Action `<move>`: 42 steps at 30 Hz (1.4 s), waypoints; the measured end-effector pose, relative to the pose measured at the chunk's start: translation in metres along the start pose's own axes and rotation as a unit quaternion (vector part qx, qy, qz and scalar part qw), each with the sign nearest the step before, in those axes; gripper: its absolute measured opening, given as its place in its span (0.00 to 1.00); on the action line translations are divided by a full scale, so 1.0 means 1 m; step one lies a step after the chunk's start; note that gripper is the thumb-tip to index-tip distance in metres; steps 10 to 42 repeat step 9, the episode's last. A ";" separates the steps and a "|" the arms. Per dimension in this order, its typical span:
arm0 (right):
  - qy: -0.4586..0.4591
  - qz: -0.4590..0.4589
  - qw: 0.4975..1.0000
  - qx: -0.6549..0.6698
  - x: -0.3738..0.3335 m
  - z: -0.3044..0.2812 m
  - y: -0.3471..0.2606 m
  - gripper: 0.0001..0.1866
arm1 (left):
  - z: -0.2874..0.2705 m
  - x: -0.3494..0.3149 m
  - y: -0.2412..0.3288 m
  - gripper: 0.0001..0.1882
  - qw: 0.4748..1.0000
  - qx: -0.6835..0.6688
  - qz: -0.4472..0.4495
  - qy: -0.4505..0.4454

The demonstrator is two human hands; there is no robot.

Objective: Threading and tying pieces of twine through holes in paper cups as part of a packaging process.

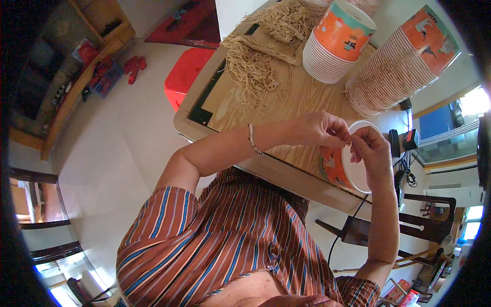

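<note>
An orange paper tub (335,166) with a white rim lies on its side near the table's front edge, its mouth turned right. My left hand (323,130), reaching in from the left with a bracelet on its wrist, has its thumb and fingers pinched together above the tub. Facing it at the rim, my right hand (373,148) is pinched too. The fingertips of both hands nearly meet; whatever is between them is too small to make out. Tangled beige string (255,69) lies in loose heaps on the table's far left part.
Behind my hands stand a stack of nested orange tubs (337,46) and a taller, leaning stack (394,74) with string around it. Black plugs and cables (406,148) are at the table's right side. A red stool (186,74) stands left; a dark wooden chair (424,220) is at right.
</note>
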State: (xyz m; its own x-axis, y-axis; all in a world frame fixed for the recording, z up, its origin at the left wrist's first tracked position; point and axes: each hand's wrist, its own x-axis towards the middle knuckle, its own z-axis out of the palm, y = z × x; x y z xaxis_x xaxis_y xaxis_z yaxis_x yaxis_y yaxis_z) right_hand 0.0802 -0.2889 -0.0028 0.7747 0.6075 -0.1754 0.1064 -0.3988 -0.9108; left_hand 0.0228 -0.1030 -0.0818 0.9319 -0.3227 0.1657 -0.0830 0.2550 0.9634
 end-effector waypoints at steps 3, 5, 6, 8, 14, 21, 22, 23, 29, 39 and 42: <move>-0.012 0.002 1.000 0.020 -0.002 -0.002 0.000 0.04 | 0.000 0.001 -0.003 0.12 1.000 -0.014 -0.011 -0.006; -0.018 -0.017 0.999 0.034 -0.003 -0.002 0.005 0.05 | 0.000 0.002 -0.005 0.12 1.000 -0.019 -0.014 -0.006; -0.018 -0.017 0.999 0.036 -0.003 -0.003 0.007 0.05 | 0.000 0.002 -0.006 0.11 1.000 0.005 -0.016 -0.006; -0.030 -0.013 0.998 0.049 -0.004 -0.006 0.011 0.05 | 0.000 0.004 -0.007 0.11 0.999 0.029 -0.019 -0.009; -0.029 -0.012 0.998 0.050 -0.005 -0.006 0.012 0.05 | 0.000 0.004 -0.007 0.11 0.999 0.047 -0.008 -0.004; -0.029 -0.012 0.998 0.050 -0.005 -0.006 0.012 0.05 | 0.000 0.004 -0.007 0.11 0.999 0.047 -0.008 -0.004; -0.029 -0.012 0.998 0.050 -0.005 -0.006 0.012 0.05 | 0.000 0.004 -0.007 0.11 0.999 0.047 -0.008 -0.004; -0.029 -0.012 0.998 0.050 -0.005 -0.006 0.012 0.05 | 0.000 0.004 -0.007 0.11 0.999 0.047 -0.008 -0.004; -0.029 -0.012 0.998 0.050 -0.005 -0.006 0.012 0.05 | 0.000 0.004 -0.007 0.11 0.999 0.047 -0.008 -0.004; -0.029 -0.012 0.998 0.050 -0.005 -0.006 0.012 0.05 | 0.000 0.004 -0.007 0.11 0.999 0.047 -0.008 -0.004; -0.029 -0.012 0.998 0.050 -0.005 -0.006 0.012 0.05 | 0.000 0.004 -0.007 0.11 0.999 0.047 -0.008 -0.004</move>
